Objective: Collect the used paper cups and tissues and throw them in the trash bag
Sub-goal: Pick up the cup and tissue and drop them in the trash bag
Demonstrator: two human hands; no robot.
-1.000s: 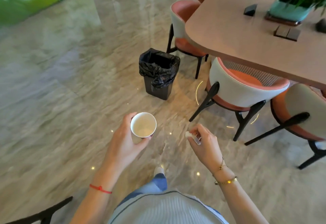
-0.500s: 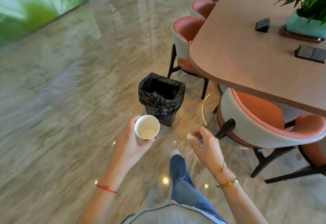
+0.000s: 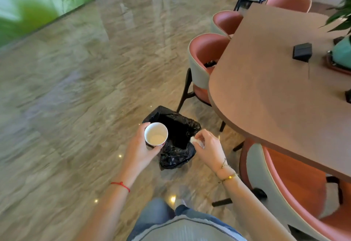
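My left hand [image 3: 139, 150] grips a white paper cup [image 3: 156, 134], upright and open at the top, at the left rim of the bin. A small bin lined with a black trash bag [image 3: 178, 140] stands on the floor right in front of me, its mouth open. My right hand [image 3: 208, 148] pinches a crumpled white tissue [image 3: 195, 140] at the bag's right edge. Both hands hover over the bag's rim, one on each side.
A brown table [image 3: 275, 96] fills the right, bearing a black box [image 3: 302, 52] and a potted plant in a teal pot [image 3: 341, 53]. Several pink and grey chairs [image 3: 204, 64] sit tucked along its edge. Glossy marble floor [image 3: 76, 98] stretches to the left.
I have walked up to the bin. It was a few steps ahead and now lies directly beneath both hands. The cup and the tissue stay held as before.
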